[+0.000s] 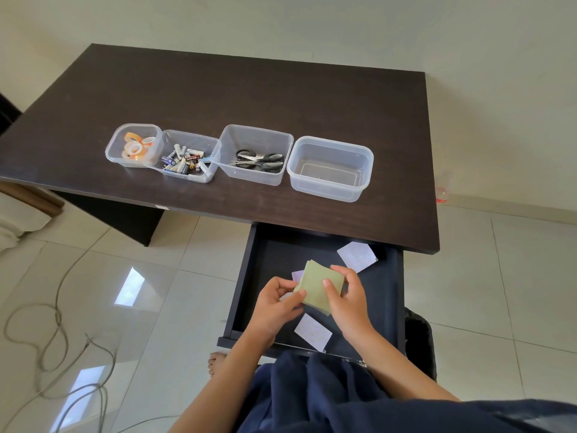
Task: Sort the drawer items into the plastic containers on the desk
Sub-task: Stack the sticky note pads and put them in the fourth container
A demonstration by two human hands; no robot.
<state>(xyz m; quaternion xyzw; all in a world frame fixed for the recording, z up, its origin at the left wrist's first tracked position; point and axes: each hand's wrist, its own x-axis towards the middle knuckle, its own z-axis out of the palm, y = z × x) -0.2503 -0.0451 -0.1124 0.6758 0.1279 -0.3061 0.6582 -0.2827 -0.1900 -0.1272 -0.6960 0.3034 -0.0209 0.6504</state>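
So, only one view to go on, the head camera, looking down over the desk (281, 98) and the pulled-out drawer (387, 295) under its front right corner.

Both hands are over the middle of the drawer, pinching a stack of green note pads (317, 287). Left hand (274, 303) has thumb and fingers closed on the stack's near-left corner, right hand (346, 295) is clamped on its right side with the thumb lying across the top. The stack is pretty much square, so no real long axis. It sits like a diamond, one corner aimed at the desk, and the far end is tipped up a bit.

Looks to me like the paper-gathering step. Three pale patterned pads are lying around in the drawer: one (357, 256) near the back right corner, one (313, 332) by the front edge, and a sliver of another (297, 275) peeking out just behind the green stack.

Up on the desk there are four tubs in a row near the front edge: tape rolls (137, 145), batteries (185, 160), scissors (259, 159), and an empty container (330, 168) at the right end. My guess is the paper goes in the empty one. Next move would be lifting the stack clear of the drawer's back edge and setting it down flat, squared to the tub walls so it fits, then coming back for the loose pads.
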